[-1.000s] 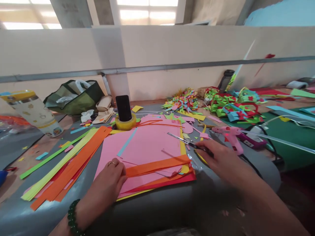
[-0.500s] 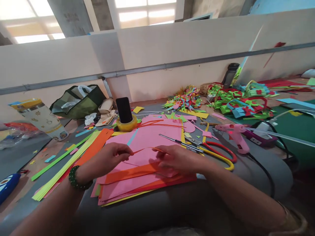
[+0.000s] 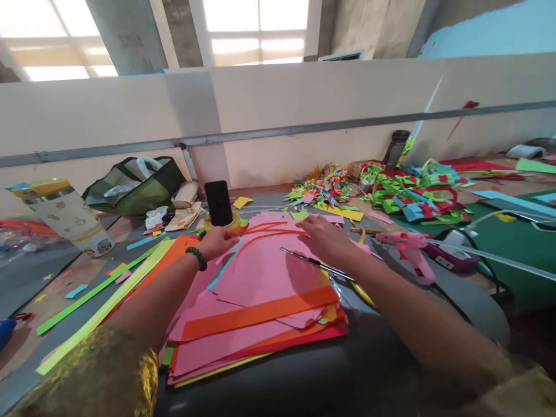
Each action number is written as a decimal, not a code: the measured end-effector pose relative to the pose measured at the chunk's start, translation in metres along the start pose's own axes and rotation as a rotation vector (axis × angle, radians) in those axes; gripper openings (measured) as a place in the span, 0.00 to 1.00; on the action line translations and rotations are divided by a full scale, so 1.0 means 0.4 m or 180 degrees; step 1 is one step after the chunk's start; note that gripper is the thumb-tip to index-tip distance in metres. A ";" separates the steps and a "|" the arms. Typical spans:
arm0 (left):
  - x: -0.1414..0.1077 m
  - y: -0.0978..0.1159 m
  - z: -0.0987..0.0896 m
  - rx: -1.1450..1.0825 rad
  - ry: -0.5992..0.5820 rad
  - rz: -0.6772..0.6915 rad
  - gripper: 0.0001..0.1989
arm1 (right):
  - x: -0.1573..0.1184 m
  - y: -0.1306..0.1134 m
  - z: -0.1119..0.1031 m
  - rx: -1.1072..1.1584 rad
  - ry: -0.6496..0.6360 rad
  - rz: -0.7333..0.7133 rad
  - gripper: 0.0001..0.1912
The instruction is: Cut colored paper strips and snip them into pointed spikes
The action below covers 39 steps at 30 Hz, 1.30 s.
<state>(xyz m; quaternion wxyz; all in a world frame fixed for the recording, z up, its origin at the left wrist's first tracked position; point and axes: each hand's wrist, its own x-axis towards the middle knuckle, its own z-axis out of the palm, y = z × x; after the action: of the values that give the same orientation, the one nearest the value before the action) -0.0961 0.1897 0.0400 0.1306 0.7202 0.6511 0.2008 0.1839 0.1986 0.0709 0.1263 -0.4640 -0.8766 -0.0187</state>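
Note:
Thin orange paper strips (image 3: 271, 233) lie on a stack of pink paper sheets (image 3: 260, 278), curving between my two hands. At their left end, my left hand (image 3: 218, 240) has its fingers closed on a strip, beside the yellow tape roll under the phone. My right hand (image 3: 324, 236) rests palm down over the right end of the strips, fingers stretched out and slightly apart; what lies under the palm is hidden. A wider orange strip (image 3: 260, 313) crosses the near part of the stack. Scissors (image 3: 319, 263) lie partly beneath my right forearm.
A phone (image 3: 218, 202) stands in a tape roll (image 3: 237, 223). Right are a pink glue gun (image 3: 408, 249) with its cord and finished paper baskets (image 3: 417, 197). Left are long paper strips (image 3: 108, 307), a tumbler (image 3: 65, 214) and a green bag (image 3: 139, 185). Colourful cut scraps (image 3: 321, 185) are heaped behind.
Both hands have moved away from me over the stack and farther apart. The thin orange strip stretched between them is now down at the other strips. The view has tilted up slightly.

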 end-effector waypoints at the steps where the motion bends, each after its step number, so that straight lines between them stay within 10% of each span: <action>1: -0.004 -0.005 0.000 0.0091 0.0095 0.0009 0.15 | -0.029 -0.011 0.006 0.0006 -0.0003 -0.0135 0.14; 6: -0.114 0.054 -0.017 0.0392 0.0306 0.0250 0.14 | -0.162 -0.084 0.039 0.0490 -0.0411 -0.1178 0.11; 14: -0.302 0.151 0.055 0.0712 -0.0860 0.1486 0.34 | -0.178 -0.129 0.038 0.0249 -0.0744 -0.1248 0.08; 20: -0.327 0.096 0.037 0.1360 -0.0343 0.0763 0.32 | -0.201 -0.098 0.063 0.0858 -0.0606 -0.1164 0.23; 39: -0.458 0.062 0.055 0.0796 0.0066 0.0716 0.16 | -0.216 -0.052 0.064 0.1157 -0.0457 -0.1348 0.12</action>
<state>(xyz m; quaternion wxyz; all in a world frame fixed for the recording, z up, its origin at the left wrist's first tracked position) -0.0770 0.0068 0.0100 0.0100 0.7971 0.5876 0.1389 0.2081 0.1206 0.0275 0.1383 -0.2406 -0.9496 0.1456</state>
